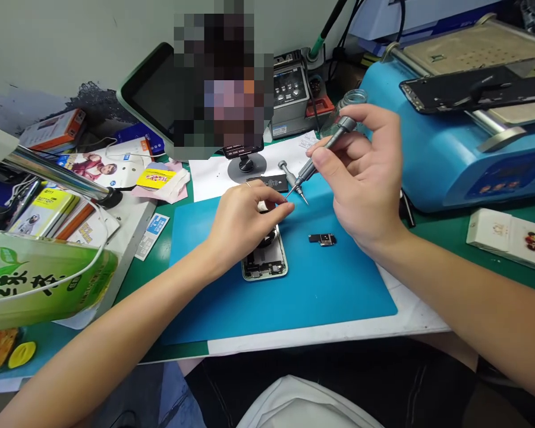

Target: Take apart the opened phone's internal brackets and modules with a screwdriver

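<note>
My right hand (361, 172) grips a grey screwdriver (310, 168), held slanting, with its tip pointing down to the left. That tip meets the fingertips of my left hand (249, 217), whose thumb and index finger are pinched together. Whatever lies between them is too small to make out. Beneath my left hand lies an opened phone (267, 268) with bare inner parts, its upper portion partly covered by the hand. To its right a small circuit board (323, 239) rests on the blue mat (339, 291). Behind the hands are a second screwdriver (289, 177) and a black phone battery (276, 182).
A blue machine (396, 131) stands at right with a phone screen (481, 86) on top. A white box (508, 235) sits before it. At left are a green bottle (44, 279) and a lamp arm (57, 172). Behind stand a tablet-like display (149, 89) and a glass jar (354, 98).
</note>
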A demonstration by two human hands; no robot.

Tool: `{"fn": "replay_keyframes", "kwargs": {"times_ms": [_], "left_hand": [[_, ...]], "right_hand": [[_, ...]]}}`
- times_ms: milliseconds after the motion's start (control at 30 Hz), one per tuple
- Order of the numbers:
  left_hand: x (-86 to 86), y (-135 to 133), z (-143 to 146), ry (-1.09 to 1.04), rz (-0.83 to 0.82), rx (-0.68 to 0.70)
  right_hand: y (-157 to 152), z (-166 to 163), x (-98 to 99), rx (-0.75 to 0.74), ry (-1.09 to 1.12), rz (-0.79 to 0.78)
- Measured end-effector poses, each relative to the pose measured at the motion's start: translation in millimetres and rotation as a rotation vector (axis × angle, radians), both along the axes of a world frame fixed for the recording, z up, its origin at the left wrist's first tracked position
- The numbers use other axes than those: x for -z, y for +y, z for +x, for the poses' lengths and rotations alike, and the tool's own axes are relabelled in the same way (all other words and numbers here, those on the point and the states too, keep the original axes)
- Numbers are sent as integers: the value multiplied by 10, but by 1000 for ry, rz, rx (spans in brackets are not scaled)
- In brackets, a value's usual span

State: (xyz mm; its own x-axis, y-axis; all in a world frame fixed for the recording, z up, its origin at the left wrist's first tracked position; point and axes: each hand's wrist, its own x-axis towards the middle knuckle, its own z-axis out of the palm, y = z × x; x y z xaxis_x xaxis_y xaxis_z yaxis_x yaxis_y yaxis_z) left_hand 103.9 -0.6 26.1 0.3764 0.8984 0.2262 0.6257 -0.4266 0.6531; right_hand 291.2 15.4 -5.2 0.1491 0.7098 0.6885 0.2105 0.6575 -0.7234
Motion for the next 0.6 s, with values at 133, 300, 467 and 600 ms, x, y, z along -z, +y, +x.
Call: {"fn": "replay_keyframes", "kwargs": {"times_ms": [133, 300, 467, 600], "left_hand": [[13, 2, -7, -14, -11, -9], [1, -5, -10, -19, -18, -5], [9, -24, -11, -16, -6, -19], [12, -39, -20, -1, 5, -25]], "right_hand": [[8, 14, 17, 10, -25, -9], [9, 12, 0, 25, -46, -21], [11, 1, -21, 20, -12, -25], [11, -5, -18, 30, -27, -21]]}}
